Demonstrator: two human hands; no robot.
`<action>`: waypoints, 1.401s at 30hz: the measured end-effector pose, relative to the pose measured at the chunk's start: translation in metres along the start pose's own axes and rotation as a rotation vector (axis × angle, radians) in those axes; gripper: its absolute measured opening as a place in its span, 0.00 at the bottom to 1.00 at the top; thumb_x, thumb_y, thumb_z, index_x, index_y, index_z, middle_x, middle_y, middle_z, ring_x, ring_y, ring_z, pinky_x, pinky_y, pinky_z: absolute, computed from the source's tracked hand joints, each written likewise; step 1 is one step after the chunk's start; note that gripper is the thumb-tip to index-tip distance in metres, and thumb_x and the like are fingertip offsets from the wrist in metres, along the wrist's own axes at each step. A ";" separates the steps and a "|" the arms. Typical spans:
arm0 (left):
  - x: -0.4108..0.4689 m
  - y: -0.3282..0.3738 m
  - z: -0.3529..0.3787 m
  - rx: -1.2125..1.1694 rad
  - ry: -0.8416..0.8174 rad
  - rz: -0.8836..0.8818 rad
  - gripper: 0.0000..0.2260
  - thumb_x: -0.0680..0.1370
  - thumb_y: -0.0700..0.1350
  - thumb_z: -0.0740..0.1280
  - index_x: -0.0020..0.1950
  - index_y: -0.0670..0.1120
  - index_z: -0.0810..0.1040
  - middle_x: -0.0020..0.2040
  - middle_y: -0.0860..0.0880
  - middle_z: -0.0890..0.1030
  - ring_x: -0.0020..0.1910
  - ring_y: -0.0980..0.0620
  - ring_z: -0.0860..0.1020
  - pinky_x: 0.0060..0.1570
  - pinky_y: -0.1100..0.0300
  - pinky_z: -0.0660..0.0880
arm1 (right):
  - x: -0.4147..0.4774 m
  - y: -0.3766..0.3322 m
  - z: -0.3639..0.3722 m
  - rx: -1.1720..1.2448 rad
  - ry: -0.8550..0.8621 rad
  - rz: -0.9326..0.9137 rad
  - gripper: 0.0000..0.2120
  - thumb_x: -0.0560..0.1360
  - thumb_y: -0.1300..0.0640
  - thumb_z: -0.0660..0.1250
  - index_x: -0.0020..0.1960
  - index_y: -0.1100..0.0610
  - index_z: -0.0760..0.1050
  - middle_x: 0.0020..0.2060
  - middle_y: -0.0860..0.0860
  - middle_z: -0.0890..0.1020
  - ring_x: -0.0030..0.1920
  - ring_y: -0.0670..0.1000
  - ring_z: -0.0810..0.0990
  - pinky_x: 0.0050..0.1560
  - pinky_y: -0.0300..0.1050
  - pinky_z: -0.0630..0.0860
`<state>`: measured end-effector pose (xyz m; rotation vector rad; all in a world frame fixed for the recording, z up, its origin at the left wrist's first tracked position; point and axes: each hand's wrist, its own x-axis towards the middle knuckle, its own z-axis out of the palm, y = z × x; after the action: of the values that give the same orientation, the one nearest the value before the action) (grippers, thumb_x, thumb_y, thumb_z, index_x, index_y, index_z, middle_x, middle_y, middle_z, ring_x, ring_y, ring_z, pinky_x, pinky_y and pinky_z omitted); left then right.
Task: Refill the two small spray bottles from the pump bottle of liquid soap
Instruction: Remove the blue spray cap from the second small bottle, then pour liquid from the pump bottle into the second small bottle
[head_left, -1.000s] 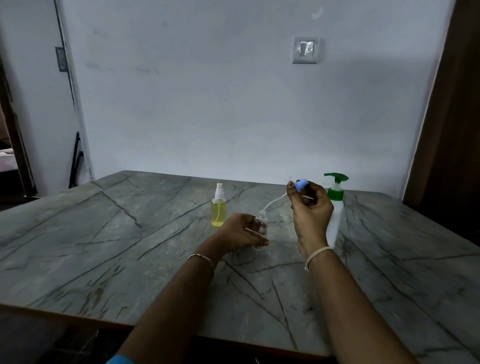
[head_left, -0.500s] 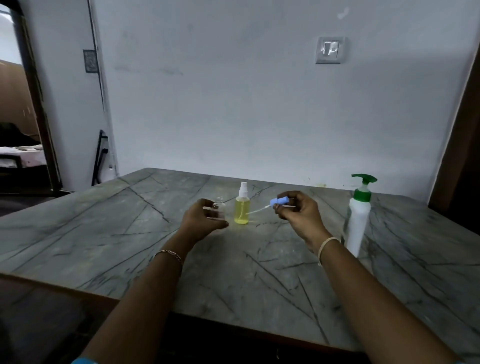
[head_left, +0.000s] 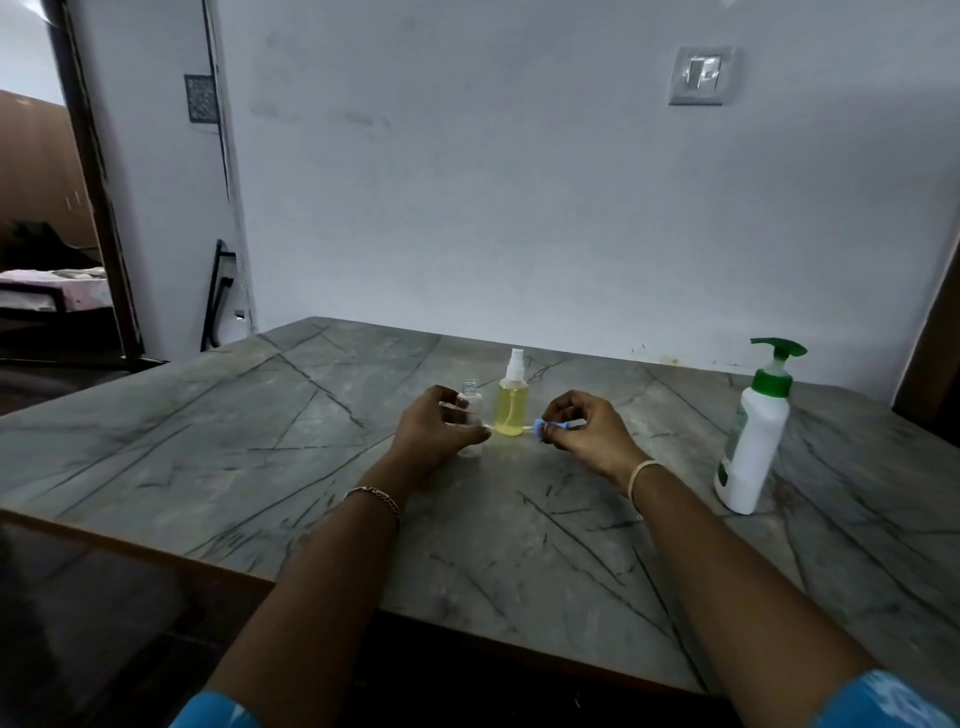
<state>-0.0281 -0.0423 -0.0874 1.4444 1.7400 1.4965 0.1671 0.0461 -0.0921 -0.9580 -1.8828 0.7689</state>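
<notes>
The left hand (head_left: 435, 434) curls round one small clear bottle (head_left: 471, 404), which stands uncapped on the table (head_left: 218, 467). The right hand (head_left: 584, 434) pinches one blue spray head (head_left: 551, 427) between thumb and fingertips, its thin white tube pointing to 9 o'clock, toward the left thumb. Between the two hands, at 12 o'clock from the tube, stands the second small bottle, a yellow bottle (head_left: 511, 410) with its white sprayer on, just beside the clear one. One pump bottle (head_left: 753, 447), white with a green pump, stands well apart at 3 o'clock from the right hand. Each wrist wears one bracelet (head_left: 375, 494). One switch (head_left: 701, 75) is on the wall at 1 o'clock.
</notes>
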 end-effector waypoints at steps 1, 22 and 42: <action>-0.001 -0.001 0.001 -0.006 -0.003 0.004 0.21 0.66 0.41 0.78 0.54 0.45 0.73 0.44 0.48 0.82 0.43 0.51 0.81 0.40 0.62 0.79 | 0.001 0.002 0.000 -0.001 0.008 0.000 0.06 0.68 0.60 0.76 0.42 0.57 0.79 0.35 0.51 0.81 0.39 0.51 0.81 0.43 0.45 0.77; 0.005 -0.002 0.005 0.038 0.088 0.003 0.16 0.70 0.40 0.72 0.56 0.45 0.74 0.50 0.48 0.81 0.46 0.51 0.80 0.42 0.65 0.74 | 0.017 0.004 0.020 -0.175 -0.042 -0.014 0.12 0.66 0.62 0.77 0.48 0.59 0.79 0.43 0.51 0.82 0.43 0.50 0.81 0.44 0.39 0.76; -0.006 0.014 0.009 0.045 0.051 -0.005 0.20 0.69 0.38 0.73 0.60 0.44 0.74 0.51 0.48 0.80 0.47 0.52 0.78 0.45 0.62 0.74 | -0.008 0.001 -0.011 -0.099 0.050 0.081 0.13 0.68 0.64 0.75 0.50 0.55 0.78 0.47 0.50 0.80 0.49 0.50 0.79 0.47 0.37 0.75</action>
<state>-0.0125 -0.0451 -0.0791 1.4355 1.8169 1.5130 0.1800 0.0413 -0.0909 -1.1111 -1.8624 0.6984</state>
